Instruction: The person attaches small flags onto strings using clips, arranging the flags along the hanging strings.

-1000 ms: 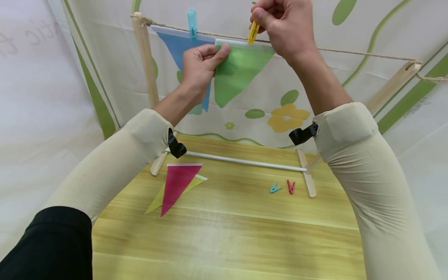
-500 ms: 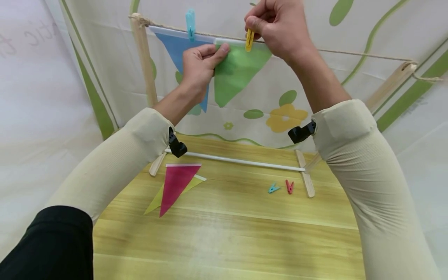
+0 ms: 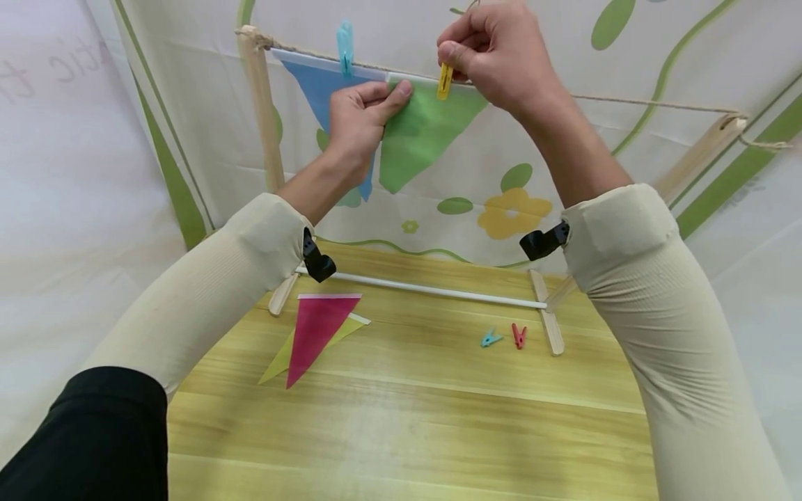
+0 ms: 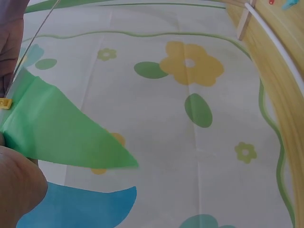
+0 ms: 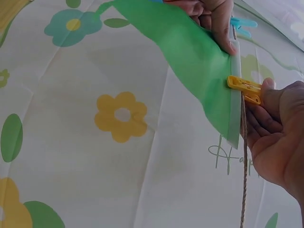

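A green triangular flag (image 3: 422,132) with a white top band hangs against a twine line (image 3: 645,104). My left hand (image 3: 358,118) pinches its upper left corner between thumb and fingers. My right hand (image 3: 504,59) pinches a yellow clothespin (image 3: 444,82) at the middle of the flag's top edge. From the right wrist view, the yellow clothespin (image 5: 243,84) straddles the white band, its tips over the green cloth. To the left, a blue flag (image 3: 313,87) hangs under a light blue clothespin (image 3: 345,49), partly hidden by my left hand.
Wooden posts (image 3: 260,104) hold the twine at both ends, with a white rod (image 3: 420,286) low between them. On the table (image 3: 401,431) lie a magenta flag (image 3: 318,330) over a yellow flag (image 3: 341,334), plus a blue clothespin (image 3: 491,338) and a red clothespin (image 3: 519,336).
My right hand has brought the yellow clothespin slightly left and down, so its tips now overlap the green flag's top edge. My left hand keeps its pinch on the flag.
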Demonstrator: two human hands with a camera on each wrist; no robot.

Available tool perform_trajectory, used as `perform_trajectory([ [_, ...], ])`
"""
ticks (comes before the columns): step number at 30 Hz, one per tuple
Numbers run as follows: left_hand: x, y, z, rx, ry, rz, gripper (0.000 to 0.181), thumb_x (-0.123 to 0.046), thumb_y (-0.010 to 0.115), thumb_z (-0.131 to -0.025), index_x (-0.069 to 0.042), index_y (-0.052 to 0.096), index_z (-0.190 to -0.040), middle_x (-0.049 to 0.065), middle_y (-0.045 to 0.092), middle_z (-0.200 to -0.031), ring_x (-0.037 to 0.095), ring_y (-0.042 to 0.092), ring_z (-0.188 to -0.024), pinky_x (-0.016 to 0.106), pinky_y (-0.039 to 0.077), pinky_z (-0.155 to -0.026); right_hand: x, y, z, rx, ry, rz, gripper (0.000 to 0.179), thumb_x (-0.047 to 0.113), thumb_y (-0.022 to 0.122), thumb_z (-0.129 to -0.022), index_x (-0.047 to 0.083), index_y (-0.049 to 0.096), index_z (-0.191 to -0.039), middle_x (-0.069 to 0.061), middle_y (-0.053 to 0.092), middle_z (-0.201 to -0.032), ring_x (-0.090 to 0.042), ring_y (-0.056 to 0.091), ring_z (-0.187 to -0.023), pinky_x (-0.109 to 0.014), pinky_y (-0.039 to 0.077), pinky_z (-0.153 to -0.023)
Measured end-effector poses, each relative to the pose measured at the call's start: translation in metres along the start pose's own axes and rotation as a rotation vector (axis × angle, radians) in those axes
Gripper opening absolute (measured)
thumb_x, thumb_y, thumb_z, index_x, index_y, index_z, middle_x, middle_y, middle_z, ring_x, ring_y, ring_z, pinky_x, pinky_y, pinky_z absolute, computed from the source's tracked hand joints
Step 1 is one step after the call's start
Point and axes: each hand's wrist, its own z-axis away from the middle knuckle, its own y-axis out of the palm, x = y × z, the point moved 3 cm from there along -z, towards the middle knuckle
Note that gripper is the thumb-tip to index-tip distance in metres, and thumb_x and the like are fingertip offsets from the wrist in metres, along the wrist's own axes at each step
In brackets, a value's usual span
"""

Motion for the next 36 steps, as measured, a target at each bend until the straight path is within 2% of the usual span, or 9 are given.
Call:
perform_trajectory([
  [2, 0.001, 0.0, 0.0, 0.003, -0.004, 0.001, 0.024, -0.025, 0.085, -0.103, -0.004, 0.088, -0.115, -0.001, 0.086, -0.094, 0.01, 0.079, -0.09, 0.026, 0.064, -0.09, 0.0, -0.001, 0.001, 0.02, 0.014, 0.006, 0.029, 0.023, 0.07, -0.114, -0.001, 0.082, -0.125, 0.019, 0.067, -0.091, 0.001, 0.068, -0.086, -0.016, 0.062, -0.091],
  [4, 0.001, 0.0, 0.0, 0.01, -0.006, 0.0, 0.023, -0.025, 0.085, -0.104, -0.005, 0.089, -0.114, -0.003, 0.084, -0.091, 0.009, 0.075, -0.084, 0.023, 0.061, -0.083, -0.001, -0.001, 0.001, 0.039, 0.031, 0.004, 0.031, 0.024, 0.068, -0.115, -0.001, 0.081, -0.128, 0.017, 0.067, -0.094, 0.001, 0.068, -0.088, -0.017, 0.062, -0.093],
  [9, 0.002, 0.0, -0.001, 0.014, -0.014, 0.0, 0.021, -0.027, 0.085, -0.104, -0.007, 0.089, -0.109, -0.006, 0.081, -0.083, 0.008, 0.06, -0.073, 0.022, 0.045, -0.069, -0.001, -0.001, 0.002, 0.076, 0.063, 0.015, 0.034, 0.026, 0.066, -0.116, 0.001, 0.078, -0.135, 0.016, 0.067, -0.099, 0.001, 0.067, -0.093, -0.018, 0.062, -0.096],
  [13, 0.003, 0.0, 0.0, 0.014, -0.026, 0.001, 0.02, -0.027, 0.085, -0.104, -0.008, 0.089, -0.106, -0.006, 0.079, -0.082, 0.008, 0.056, -0.072, 0.022, 0.043, -0.067, -0.002, -0.002, 0.003, 0.089, 0.065, 0.024, 0.035, 0.027, 0.066, -0.116, 0.001, 0.077, -0.137, 0.016, 0.066, -0.1, -0.001, 0.066, -0.094, -0.017, 0.059, -0.092],
  [16, 0.003, 0.0, 0.0, 0.021, -0.033, 0.001, 0.019, -0.028, 0.085, -0.104, -0.009, 0.089, -0.105, -0.005, 0.08, -0.085, 0.009, 0.062, -0.075, 0.022, 0.049, -0.071, -0.003, -0.002, 0.003, 0.089, 0.062, 0.019, 0.036, 0.027, 0.065, -0.117, 0.002, 0.076, -0.139, 0.014, 0.067, -0.104, -0.001, 0.065, -0.096, -0.017, 0.058, -0.092],
  [21, 0.003, -0.001, 0.001, 0.046, -0.032, 0.01, 0.019, -0.027, 0.084, -0.104, -0.009, 0.089, -0.107, -0.003, 0.081, -0.092, 0.012, 0.075, -0.087, 0.027, 0.063, -0.085, -0.003, -0.002, 0.005, 0.075, 0.064, 0.012, 0.039, 0.027, 0.064, -0.117, 0.003, 0.074, -0.145, 0.012, 0.068, -0.112, -0.001, 0.061, -0.1, -0.017, 0.053, -0.092],
  [27, 0.006, -0.009, 0.003, 0.043, -0.044, 0.012, 0.02, -0.024, 0.085, -0.104, -0.006, 0.089, -0.113, -0.002, 0.082, -0.098, 0.014, 0.078, -0.093, 0.031, 0.067, -0.095, -0.005, -0.001, 0.007, 0.068, 0.065, 0.001, 0.039, 0.027, 0.064, -0.117, 0.003, 0.072, -0.147, 0.006, 0.071, -0.12, -0.002, 0.061, -0.103, -0.019, 0.05, -0.092],
  [31, 0.007, -0.014, 0.003, 0.046, -0.043, 0.011, 0.022, -0.023, 0.086, -0.104, -0.005, 0.088, -0.116, 0.0, 0.082, -0.099, 0.015, 0.079, -0.091, 0.032, 0.067, -0.096, -0.008, -0.003, 0.009, 0.046, 0.049, -0.014, 0.037, 0.025, 0.065, -0.117, 0.003, 0.073, -0.145, 0.009, 0.072, -0.117, -0.001, 0.065, -0.104, -0.019, 0.05, -0.092],
  [36, 0.007, -0.02, 0.004, 0.036, -0.034, 0.001, 0.025, -0.023, 0.086, -0.104, -0.005, 0.087, -0.12, 0.0, 0.082, -0.098, 0.016, 0.077, -0.086, 0.03, 0.066, -0.088, -0.013, -0.004, 0.014, -0.012, 0.021, -0.058, 0.032, 0.022, 0.068, -0.115, 0.004, 0.076, -0.141, 0.014, 0.073, -0.111, -0.001, 0.069, -0.102, -0.019, 0.051, -0.089],
])
